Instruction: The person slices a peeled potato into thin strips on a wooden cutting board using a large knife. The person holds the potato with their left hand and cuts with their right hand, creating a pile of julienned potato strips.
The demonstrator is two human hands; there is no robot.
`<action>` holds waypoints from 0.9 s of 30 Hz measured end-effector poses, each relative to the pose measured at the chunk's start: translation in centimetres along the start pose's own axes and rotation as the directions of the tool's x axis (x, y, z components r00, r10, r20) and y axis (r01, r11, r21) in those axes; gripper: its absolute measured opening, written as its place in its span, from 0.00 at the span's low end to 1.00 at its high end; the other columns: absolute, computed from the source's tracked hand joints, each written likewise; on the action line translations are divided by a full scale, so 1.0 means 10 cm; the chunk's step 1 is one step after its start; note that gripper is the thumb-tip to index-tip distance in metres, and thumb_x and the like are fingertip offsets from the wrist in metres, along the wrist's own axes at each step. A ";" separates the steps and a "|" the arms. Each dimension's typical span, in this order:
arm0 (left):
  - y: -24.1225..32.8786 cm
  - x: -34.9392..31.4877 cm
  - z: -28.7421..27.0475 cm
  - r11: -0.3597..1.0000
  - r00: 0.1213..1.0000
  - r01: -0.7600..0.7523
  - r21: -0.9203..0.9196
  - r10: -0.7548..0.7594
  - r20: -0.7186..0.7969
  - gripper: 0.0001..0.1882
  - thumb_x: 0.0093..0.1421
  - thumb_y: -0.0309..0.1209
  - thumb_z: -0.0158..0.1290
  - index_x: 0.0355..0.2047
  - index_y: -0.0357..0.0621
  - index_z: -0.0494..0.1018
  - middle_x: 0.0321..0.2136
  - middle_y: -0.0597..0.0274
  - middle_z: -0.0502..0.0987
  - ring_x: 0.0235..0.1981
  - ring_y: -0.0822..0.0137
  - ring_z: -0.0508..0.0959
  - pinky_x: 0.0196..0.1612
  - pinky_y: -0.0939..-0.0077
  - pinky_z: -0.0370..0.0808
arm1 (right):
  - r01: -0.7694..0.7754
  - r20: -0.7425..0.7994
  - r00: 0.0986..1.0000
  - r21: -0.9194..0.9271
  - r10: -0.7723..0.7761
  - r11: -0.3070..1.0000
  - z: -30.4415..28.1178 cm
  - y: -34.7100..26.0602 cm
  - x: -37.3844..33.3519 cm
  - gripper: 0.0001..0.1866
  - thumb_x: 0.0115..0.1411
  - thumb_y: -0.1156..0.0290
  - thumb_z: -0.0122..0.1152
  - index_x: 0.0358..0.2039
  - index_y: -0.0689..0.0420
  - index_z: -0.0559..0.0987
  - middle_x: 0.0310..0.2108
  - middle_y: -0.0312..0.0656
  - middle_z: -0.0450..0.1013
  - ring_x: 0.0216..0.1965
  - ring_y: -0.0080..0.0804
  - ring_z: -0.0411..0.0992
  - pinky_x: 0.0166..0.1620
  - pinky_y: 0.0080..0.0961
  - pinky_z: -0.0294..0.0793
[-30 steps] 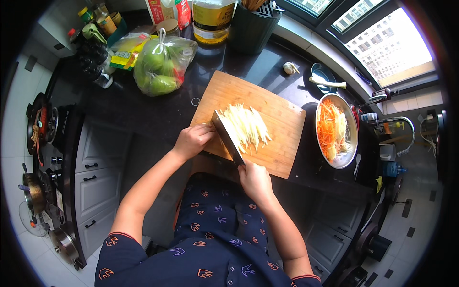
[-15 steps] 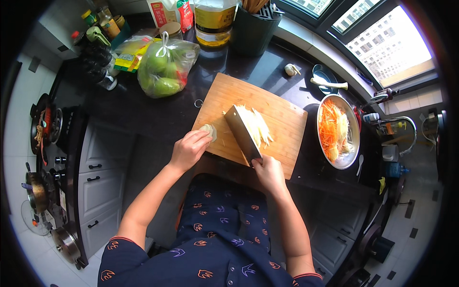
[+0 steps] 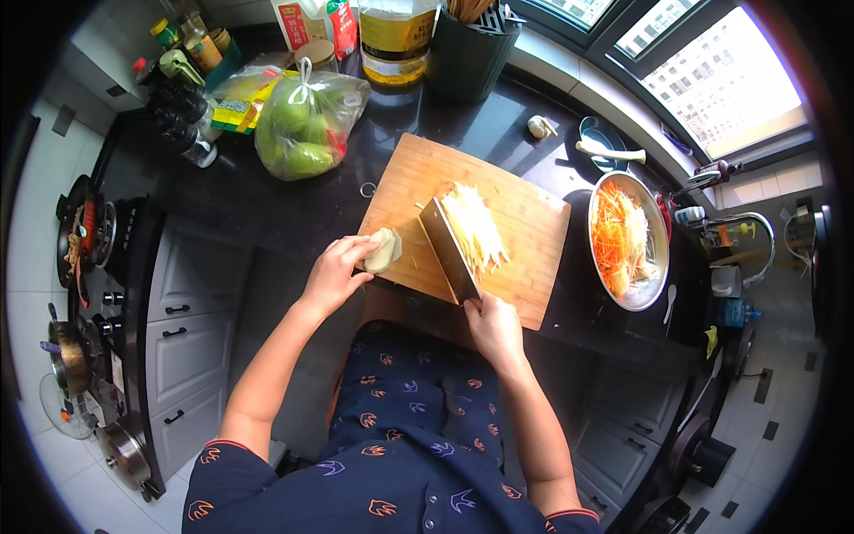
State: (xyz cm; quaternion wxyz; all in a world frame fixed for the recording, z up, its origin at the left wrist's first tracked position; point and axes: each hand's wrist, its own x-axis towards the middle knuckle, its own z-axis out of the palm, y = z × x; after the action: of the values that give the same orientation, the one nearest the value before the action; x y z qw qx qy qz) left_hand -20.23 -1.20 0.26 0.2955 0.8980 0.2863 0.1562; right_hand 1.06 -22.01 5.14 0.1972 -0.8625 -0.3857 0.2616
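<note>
A wooden cutting board (image 3: 525, 231) lies on the dark counter in front of me. At its left edge, my left hand (image 3: 338, 271) has its fingers and thumb closed around the side of a small stack of pale potato slices (image 3: 384, 252). My right hand (image 3: 495, 331) grips the handle of a cleaver (image 3: 447, 253), whose broad blade stands on the board, slanting away to the upper left. Against the blade's right side lies a pile of pale potato strips (image 3: 476, 227).
A metal bowl (image 3: 662, 254) of orange and pale shreds stands right of the board. Behind it are a garlic bulb (image 3: 539, 127) and a small glass dish (image 3: 605, 138). A tied bag of green produce (image 3: 307, 133) sits at the back left, near a dark utensil holder (image 3: 471, 58).
My left hand has drawn slightly left and its thumb has come out to the side, showing more of the potato slices. The cleaver has shifted slightly, uncovering more of the strips.
</note>
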 end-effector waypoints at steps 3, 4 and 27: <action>-0.05 0.04 0.05 0.996 0.999 0.043 -0.079 -0.041 0.023 0.29 0.48 0.21 0.70 0.53 0.44 0.79 0.53 0.56 0.77 0.47 0.60 0.82 0.49 0.70 0.84 | -0.013 -0.033 0.999 0.085 0.016 0.996 0.09 0.07 -0.03 0.12 0.65 0.64 0.59 0.41 0.59 0.82 0.34 0.56 0.81 0.40 0.59 0.79 0.45 0.49 0.78; -0.06 0.05 0.05 0.995 0.999 0.047 -0.084 -0.044 0.032 0.28 0.48 0.20 0.69 0.52 0.43 0.79 0.53 0.56 0.77 0.45 0.61 0.83 0.48 0.71 0.84 | -0.014 -0.045 0.999 0.115 0.020 0.993 0.10 0.07 -0.03 0.12 0.65 0.64 0.59 0.41 0.59 0.82 0.34 0.55 0.81 0.40 0.59 0.79 0.45 0.49 0.78; -0.17 0.57 -0.02 0.859 0.864 -0.496 0.123 0.474 0.173 0.16 0.52 0.23 0.60 0.42 0.51 0.82 0.42 0.69 0.82 0.44 0.61 0.83 0.44 0.68 0.83 | 0.037 0.030 0.999 0.092 -0.040 0.995 0.09 -0.30 -0.19 0.11 0.66 0.67 0.56 0.43 0.61 0.78 0.31 0.60 0.79 0.36 0.61 0.78 0.42 0.52 0.78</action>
State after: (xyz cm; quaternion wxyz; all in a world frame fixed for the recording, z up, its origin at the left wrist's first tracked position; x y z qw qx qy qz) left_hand -16.53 3.51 -0.02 0.1907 0.9707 0.0417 0.1401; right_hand -2.26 -21.53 6.59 0.2354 -0.8407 -0.3929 0.2890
